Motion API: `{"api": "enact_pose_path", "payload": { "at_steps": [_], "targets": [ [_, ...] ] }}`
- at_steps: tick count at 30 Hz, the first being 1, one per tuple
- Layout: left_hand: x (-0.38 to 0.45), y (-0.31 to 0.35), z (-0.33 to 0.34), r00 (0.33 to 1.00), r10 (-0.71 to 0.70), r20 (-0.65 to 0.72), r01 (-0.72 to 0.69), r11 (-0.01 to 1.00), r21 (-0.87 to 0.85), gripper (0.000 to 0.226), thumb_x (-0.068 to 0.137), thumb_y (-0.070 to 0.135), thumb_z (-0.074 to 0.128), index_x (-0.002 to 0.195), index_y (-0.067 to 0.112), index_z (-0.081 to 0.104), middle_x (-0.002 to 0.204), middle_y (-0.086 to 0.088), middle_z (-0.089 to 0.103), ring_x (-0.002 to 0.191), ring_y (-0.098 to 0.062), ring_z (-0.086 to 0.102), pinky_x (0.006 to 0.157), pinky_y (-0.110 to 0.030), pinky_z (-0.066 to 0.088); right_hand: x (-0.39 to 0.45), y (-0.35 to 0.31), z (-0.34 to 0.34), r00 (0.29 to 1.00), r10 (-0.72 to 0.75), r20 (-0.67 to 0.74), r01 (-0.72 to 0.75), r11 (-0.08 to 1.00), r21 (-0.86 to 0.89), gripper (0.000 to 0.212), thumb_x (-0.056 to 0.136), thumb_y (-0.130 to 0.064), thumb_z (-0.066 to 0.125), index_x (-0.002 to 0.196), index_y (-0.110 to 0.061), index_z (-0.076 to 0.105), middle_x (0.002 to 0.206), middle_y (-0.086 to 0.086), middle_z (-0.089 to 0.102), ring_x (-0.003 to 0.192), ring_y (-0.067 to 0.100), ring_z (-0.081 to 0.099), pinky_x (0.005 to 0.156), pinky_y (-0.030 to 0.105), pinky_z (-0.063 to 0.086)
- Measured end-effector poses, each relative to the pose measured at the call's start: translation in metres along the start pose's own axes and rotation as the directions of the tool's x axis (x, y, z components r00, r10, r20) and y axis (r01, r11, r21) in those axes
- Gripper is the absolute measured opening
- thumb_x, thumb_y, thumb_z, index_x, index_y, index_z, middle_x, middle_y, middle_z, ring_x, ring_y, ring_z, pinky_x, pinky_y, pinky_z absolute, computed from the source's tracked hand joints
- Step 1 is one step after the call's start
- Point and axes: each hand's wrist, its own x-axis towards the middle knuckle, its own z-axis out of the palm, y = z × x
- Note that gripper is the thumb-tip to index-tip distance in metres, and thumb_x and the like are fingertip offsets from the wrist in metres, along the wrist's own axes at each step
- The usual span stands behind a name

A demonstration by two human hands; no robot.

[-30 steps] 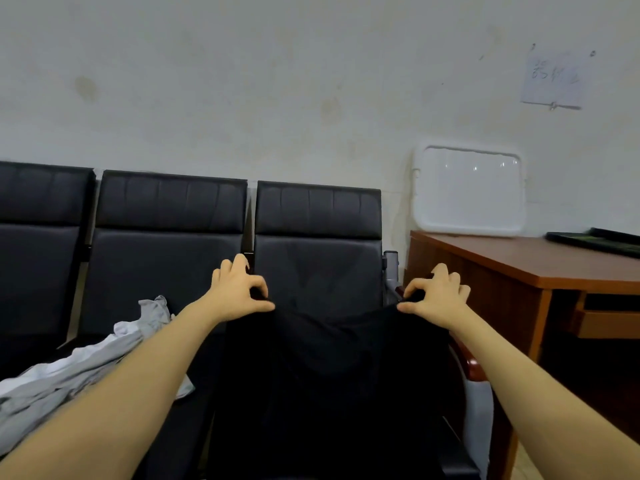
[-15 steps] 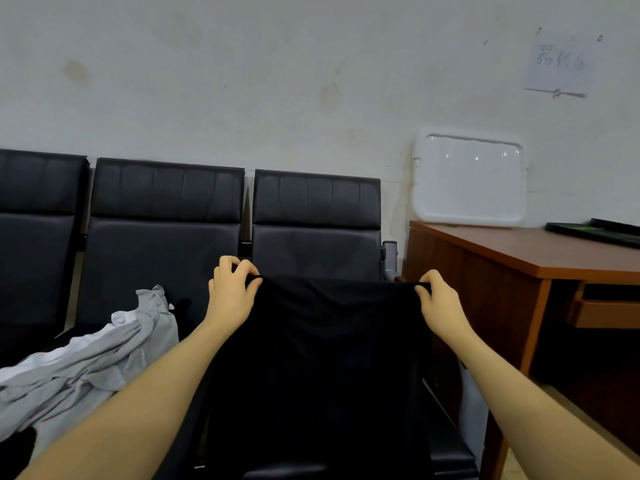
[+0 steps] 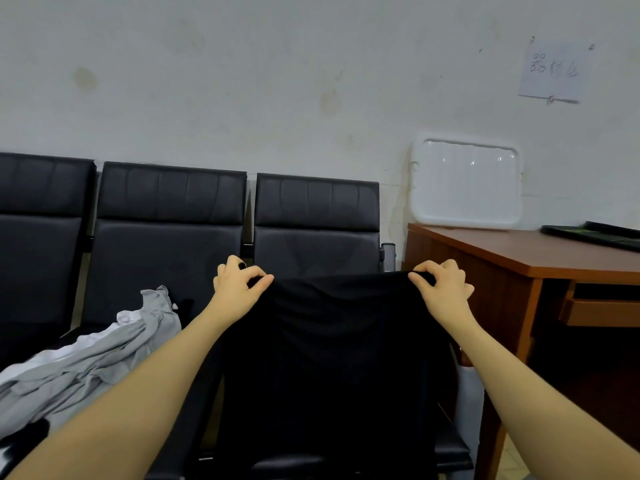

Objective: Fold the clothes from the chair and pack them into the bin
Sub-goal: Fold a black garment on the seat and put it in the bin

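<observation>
Bin: none clearly in view; white plastic lid (image 3: 465, 183) leans on wall atop desk (image 3: 540, 252), maybe the bin's.
Black garment (image 3: 332, 358): held up in front of R-most chair (image 3: 317, 216), top edge stretched between both hands.
L hand (image 3: 239, 285): thumb + fingers pinch top L corner.
R hand (image 3: 443, 289): pinches top R corner.
Vs 0.5 s ago: top edge sits lower, slightly slack; fingers re-curled.
Gray/white clothes (image 3: 90, 355): heaped on middle chair seat.
Room: stained wall, paper note (image 3: 554, 71) pinned up R.
</observation>
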Motion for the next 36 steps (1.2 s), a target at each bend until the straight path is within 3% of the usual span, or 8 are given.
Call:
{"api": "enact_pose_path", "payload": {
  "at_steps": [3,7,10,19,26,32,36],
  "targets": [
    [-0.004,0.016,-0.016,0.99,-0.016,-0.143,-0.007,0.987,-0.159,0.011,0.088,0.035,0.064,0.089,0.027,0.07,0.107,0.002,0.034,0.104,-0.016,0.027,0.099,-0.03,0.024,-0.002,-0.011,-0.014,0.995,-0.008,-0.102,0.012,0.999,0.038,0.017,0.093,-0.033,0.057,0.101,-0.022,0.067,0.099,0.003,0.042,0.097,0.02,0.037,0.085,0.034,0.02],
    [-0.013,0.044,-0.039,0.974,-0.022,-0.226,-0.046,0.955,-0.294,0.008,0.085,0.036,0.067,0.089,0.031,0.071,0.107,0.001,0.035,0.104,-0.016,0.029,0.098,-0.029,0.026,-0.008,-0.029,-0.036,0.977,-0.026,-0.21,0.041,0.997,0.07,0.019,0.094,-0.032,0.056,0.102,-0.02,0.067,0.099,0.001,0.04,0.097,0.018,0.034,0.083,0.032,0.019],
    [-0.022,0.066,-0.054,0.956,0.03,-0.291,-0.12,0.948,-0.295,0.007,0.086,0.036,0.067,0.088,0.032,0.072,0.106,0.004,0.034,0.103,-0.015,0.029,0.096,-0.028,0.027,-0.012,-0.045,-0.052,0.962,-0.029,-0.27,0.059,0.993,0.104,0.02,0.094,-0.033,0.056,0.104,-0.02,0.067,0.099,0.001,0.041,0.103,0.024,0.039,0.082,0.031,0.019],
    [-0.042,0.098,-0.081,0.882,0.08,-0.465,-0.217,0.944,-0.249,0.013,0.087,0.033,0.065,0.095,0.027,0.074,0.105,0.006,0.033,0.101,-0.012,0.029,0.092,-0.026,0.027,-0.017,-0.065,-0.092,0.917,-0.122,-0.379,0.156,0.986,0.06,0.019,0.094,-0.034,0.055,0.1,-0.021,0.068,0.097,0.002,0.04,0.094,0.019,0.033,0.083,0.03,0.017],
    [-0.049,0.077,-0.053,0.905,0.006,-0.425,-0.165,0.926,-0.339,0.006,0.085,0.029,0.068,0.089,0.031,0.073,0.102,0.005,0.034,0.101,-0.014,0.031,0.092,-0.024,0.025,-0.027,-0.033,-0.071,0.938,-0.1,-0.333,0.138,0.986,0.093,0.018,0.092,-0.032,0.059,0.099,-0.023,0.072,0.096,0.001,0.042,0.093,0.016,0.033,0.081,0.029,0.017],
    [-0.067,0.022,0.018,0.96,-0.116,-0.254,0.031,0.948,-0.318,0.009,0.083,0.027,0.071,0.081,0.036,0.069,0.102,0.006,0.034,0.102,-0.014,0.03,0.093,-0.025,0.024,-0.056,0.017,-0.001,0.986,-0.037,-0.161,0.052,0.994,0.095,0.014,0.09,-0.03,0.063,0.098,-0.028,0.074,0.094,0.001,0.041,0.091,0.015,0.032,0.077,0.026,0.013],
    [-0.076,-0.025,0.068,0.976,-0.189,-0.112,0.165,0.966,-0.197,0.004,0.082,0.031,0.072,0.083,0.035,0.071,0.105,0.005,0.036,0.103,-0.016,0.031,0.1,-0.032,0.024,-0.076,0.056,0.055,0.999,0.038,-0.034,-0.037,0.999,0.033,0.014,0.088,-0.03,0.065,0.098,-0.028,0.074,0.094,0.0,0.04,0.092,0.015,0.03,0.082,0.03,0.017]
  ]
}}
